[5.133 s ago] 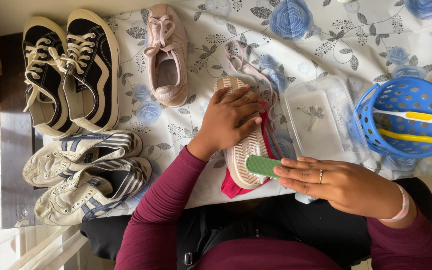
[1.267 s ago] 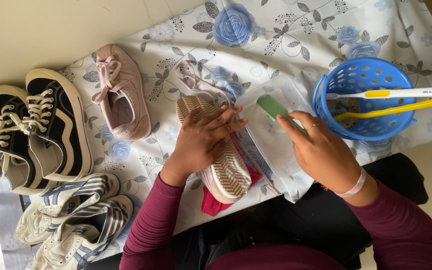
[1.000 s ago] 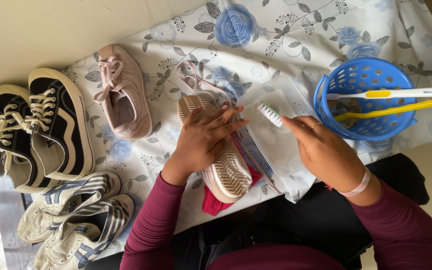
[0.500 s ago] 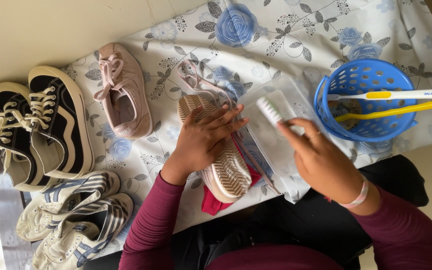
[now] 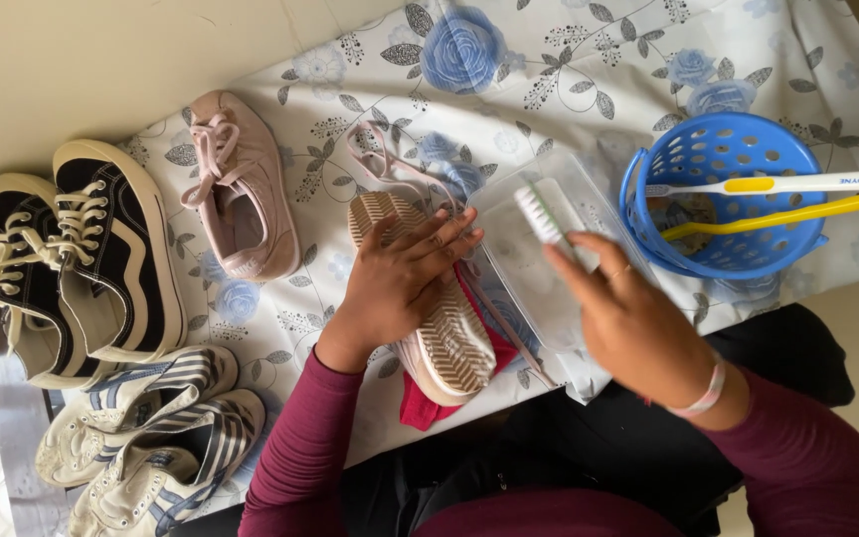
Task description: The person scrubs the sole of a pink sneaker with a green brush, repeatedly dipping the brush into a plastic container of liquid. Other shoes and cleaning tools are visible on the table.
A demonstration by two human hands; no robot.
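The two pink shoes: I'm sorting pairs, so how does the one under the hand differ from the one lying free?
The pink lace-up shoe under the left hand lies sole up on a red cloth, held down; the free pink lace-up shoe lies opening up, untouched, on the floral cloth. The held one shows its ribbed tan sole; the free one shows its laces. Both are pale pink.

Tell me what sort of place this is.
Probably a home, with a table set up for cleaning shoes. A flowered cloth covers the table, pairs of sneakers lie in a row, and a blue plastic basket holds toothbrushes. The left hand steadies an upturned shoe; the right hand holds a brush.
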